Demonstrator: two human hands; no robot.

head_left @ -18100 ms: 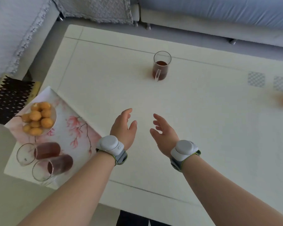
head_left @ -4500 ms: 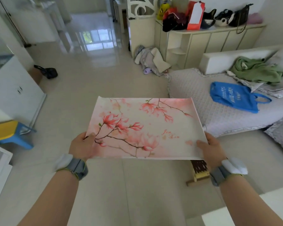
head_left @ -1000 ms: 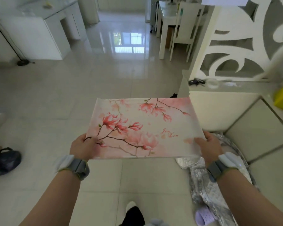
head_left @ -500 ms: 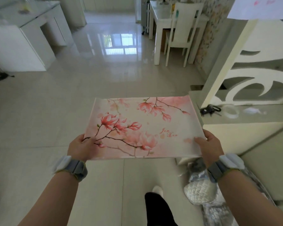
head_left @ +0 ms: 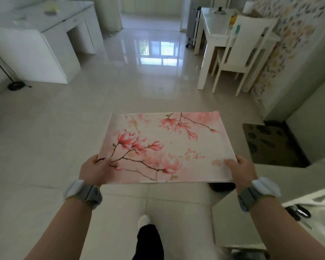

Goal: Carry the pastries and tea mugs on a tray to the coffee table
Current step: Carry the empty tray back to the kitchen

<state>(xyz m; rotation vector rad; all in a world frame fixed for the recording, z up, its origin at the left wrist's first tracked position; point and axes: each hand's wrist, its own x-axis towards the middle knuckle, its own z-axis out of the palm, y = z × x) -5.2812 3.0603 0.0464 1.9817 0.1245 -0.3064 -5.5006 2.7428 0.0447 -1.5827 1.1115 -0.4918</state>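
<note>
I hold a flat rectangular tray (head_left: pixel 176 139) printed with pink magnolia blossoms, level at waist height over the tiled floor. Nothing lies on the tray. My left hand (head_left: pixel 94 170) grips its near left corner, thumb on top. At the near right corner my right hand (head_left: pixel 241 170) grips it the same way. Both wrists wear grey bands with white pods. No pastries, mugs or coffee table are in view.
A white dining table (head_left: pixel 214 25) and white chair (head_left: pixel 244 53) stand at the far right. A white counter (head_left: pixel 38 40) runs along the left. A dark doormat (head_left: pixel 270 145) lies to the right, a white ledge with keys (head_left: pixel 298 212) at my right elbow. My foot (head_left: pixel 144 221) steps on glossy tiles.
I have walked forward with the bare tray; the carved white partition slid out of view to the right, the dining table and chair came closer. My grip on the tray is unchanged.
</note>
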